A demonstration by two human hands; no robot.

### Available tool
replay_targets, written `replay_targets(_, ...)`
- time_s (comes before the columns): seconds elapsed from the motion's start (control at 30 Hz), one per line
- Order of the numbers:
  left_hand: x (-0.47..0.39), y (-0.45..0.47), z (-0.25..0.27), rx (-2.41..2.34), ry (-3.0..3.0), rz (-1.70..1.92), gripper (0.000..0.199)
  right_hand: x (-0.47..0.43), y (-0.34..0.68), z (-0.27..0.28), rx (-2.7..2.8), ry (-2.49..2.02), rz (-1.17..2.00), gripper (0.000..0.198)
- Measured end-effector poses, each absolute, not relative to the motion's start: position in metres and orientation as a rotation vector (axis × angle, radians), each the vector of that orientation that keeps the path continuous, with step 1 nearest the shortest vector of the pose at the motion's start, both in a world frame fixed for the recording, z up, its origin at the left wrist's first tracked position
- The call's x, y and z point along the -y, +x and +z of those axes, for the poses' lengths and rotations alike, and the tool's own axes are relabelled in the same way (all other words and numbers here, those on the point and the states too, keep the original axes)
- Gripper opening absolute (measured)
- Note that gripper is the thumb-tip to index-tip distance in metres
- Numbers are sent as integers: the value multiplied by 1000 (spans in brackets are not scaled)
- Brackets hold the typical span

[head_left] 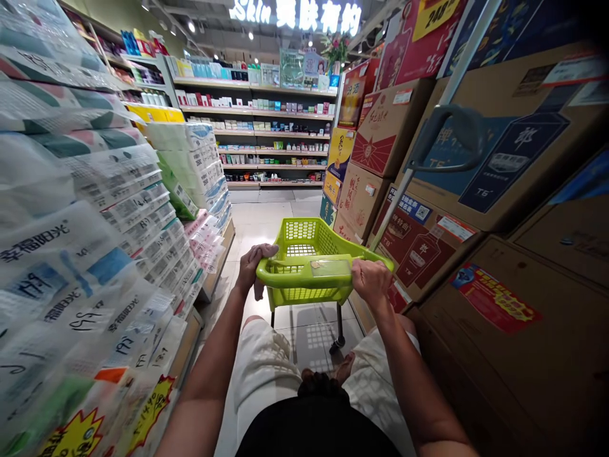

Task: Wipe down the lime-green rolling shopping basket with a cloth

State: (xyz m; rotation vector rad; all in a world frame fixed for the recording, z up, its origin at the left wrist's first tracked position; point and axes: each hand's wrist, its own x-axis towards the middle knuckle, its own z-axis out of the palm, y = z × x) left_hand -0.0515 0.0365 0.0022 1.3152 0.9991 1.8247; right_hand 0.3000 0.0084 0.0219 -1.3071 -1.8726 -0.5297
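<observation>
A lime-green plastic shopping cart (299, 230) stands right in front of my body, its mesh basket on dark legs with a caster below. My left hand (250, 265) is closed at the left end of the cart's handle (304, 274), with a greyish-pink cloth (258, 291) hanging between palm and handle. Toward the right end, my right hand (372, 279) wraps its fingers around the same handle. A clear label holder (329, 268) sits on the bar between both hands, nearer the right one. The underside of each grip is hidden.
Wrapped tissue packs (137, 209) rise along the left. Stacked cardboard cartons (380, 127) line the right, with a grey loop-handled pole (397, 197) leaning before them. Tiled floor (273, 206) runs ahead to shelves of small boxed and bottled goods (257, 117).
</observation>
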Motion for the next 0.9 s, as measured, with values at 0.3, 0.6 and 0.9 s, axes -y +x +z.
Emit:
replay_targets(0.3, -22, -41, 17, -795, 1515, 1721, 43, -23, 305, 18, 1785, -1307, -589, 41)
replay_targets(0.6, -22, 21, -33, -878, 764, 2383, 48, -26, 304, 21, 1845, -1265, -543, 43)
replay_targets(0.9, 20, 57, -22, -1199, 1041, 2671, 37, -26, 300, 20, 1831, -1318, -532, 42)
